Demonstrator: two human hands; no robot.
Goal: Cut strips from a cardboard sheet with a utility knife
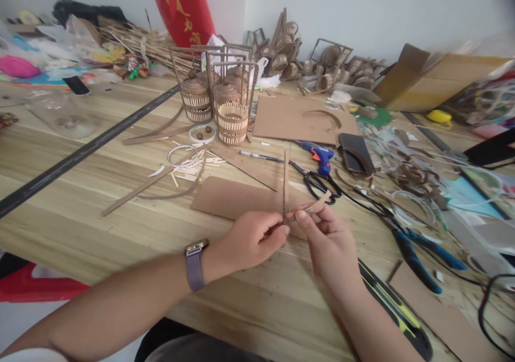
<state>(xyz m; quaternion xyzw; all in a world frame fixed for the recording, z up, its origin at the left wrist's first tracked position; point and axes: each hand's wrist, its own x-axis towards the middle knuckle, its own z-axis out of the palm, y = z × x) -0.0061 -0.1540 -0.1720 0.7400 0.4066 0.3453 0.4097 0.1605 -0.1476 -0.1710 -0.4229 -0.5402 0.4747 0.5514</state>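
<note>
My left hand [257,238], with a watch at its wrist, pinches the lower end of a narrow upright cardboard strip [285,182]. Close beside it on the right, my right hand [328,233] is closed on a short light strip [321,201] that slants up to the right. The fingertips of both hands nearly meet where the strips come together; the exact join is hidden by the fingers. Beneath and behind the hands lies a flat brown cardboard piece [229,197]. Black scissors [322,185] lie just beyond my right hand.
Small slatted baskets [232,123] in tall frames stand at the back centre. A blue glue gun [319,155], pliers [410,249] and a yellow-black cutter [396,308] lie to the right. Thin sticks [193,166] and a long dark bar [96,145] are on the left.
</note>
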